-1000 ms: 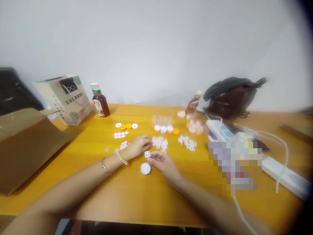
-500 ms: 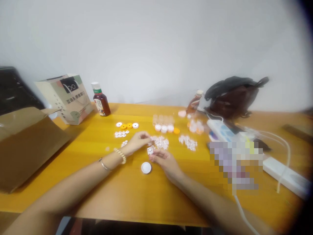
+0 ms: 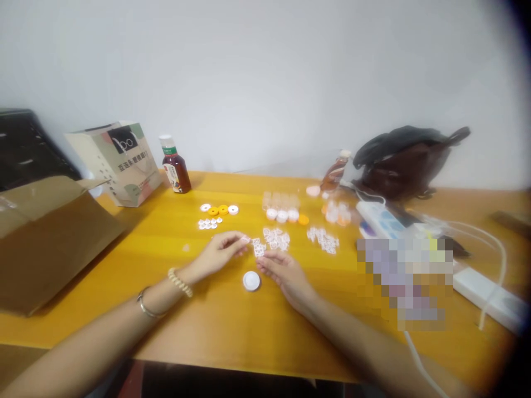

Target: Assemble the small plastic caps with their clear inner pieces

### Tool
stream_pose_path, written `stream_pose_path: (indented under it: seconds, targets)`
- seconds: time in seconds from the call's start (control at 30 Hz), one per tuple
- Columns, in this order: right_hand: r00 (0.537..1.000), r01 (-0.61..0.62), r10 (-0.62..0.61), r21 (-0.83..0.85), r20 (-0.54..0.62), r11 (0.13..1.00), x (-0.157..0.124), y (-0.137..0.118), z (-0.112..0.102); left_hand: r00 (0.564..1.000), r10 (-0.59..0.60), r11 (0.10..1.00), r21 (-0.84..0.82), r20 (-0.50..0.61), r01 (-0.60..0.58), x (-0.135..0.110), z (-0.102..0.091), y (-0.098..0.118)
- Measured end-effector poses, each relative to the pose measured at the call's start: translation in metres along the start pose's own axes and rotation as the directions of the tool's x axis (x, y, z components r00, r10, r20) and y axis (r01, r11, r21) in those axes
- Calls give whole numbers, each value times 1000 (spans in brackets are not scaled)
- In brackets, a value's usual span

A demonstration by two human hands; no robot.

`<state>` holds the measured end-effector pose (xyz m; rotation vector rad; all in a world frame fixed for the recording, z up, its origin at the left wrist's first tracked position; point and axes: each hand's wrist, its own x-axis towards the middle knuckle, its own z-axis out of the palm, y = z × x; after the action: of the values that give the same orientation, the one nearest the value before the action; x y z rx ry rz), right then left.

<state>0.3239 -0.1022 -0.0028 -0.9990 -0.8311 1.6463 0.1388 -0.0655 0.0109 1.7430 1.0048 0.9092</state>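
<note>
My right hand pinches a small white patterned square piece between thumb and fingertips. Close beside it, my left hand has its fingers closed on a similar small white piece, blurred at the fingertips. Just beyond the hands lies a loose pile of white openwork pieces, with another group of them to its right. A round white lid rests on the table below my fingertips. Several small white pointed parts sit in rows past my left hand.
White and yellow rings line up farther back. Clear cups stand behind white caps. A brown bottle, a paper bag and a cardboard box are left; a power strip, cables and a dark bag right.
My left hand has drawn back from the white pile, now with a small piece at its fingertips. My right hand still holds its piece, and the two hands' pieces are now close together.
</note>
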Motion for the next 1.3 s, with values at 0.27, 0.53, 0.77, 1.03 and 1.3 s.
stream_pose_path:
  seconds: [0.27, 0.53, 0.77, 1.03, 1.3]
  targets:
    - [1000, 5, -5, 16, -14, 1000, -1, -1, 0, 996, 80, 996, 25, 48, -81, -3, 2, 9]
    - [999, 13, -13, -9, -30, 1000, 1, -1, 1, 999, 36, 997, -66, -12, -37, -5, 2, 4]
    - [1000, 5, -5, -19, -23, 1000, 0, 0, 1, 1000, -1, 996, -84, -26, -1, -4, 6, 12]
    - [1000, 2, -1, -49, 6, 999, -1, -2, 2, 999, 36, 997, -64, -21, -37, -2, 4, 9]
    - [998, 15, -12, -45, 62, 999, 1, 1, 0, 930, 312, 925, 160, 195, -344, 6, -5, 16]
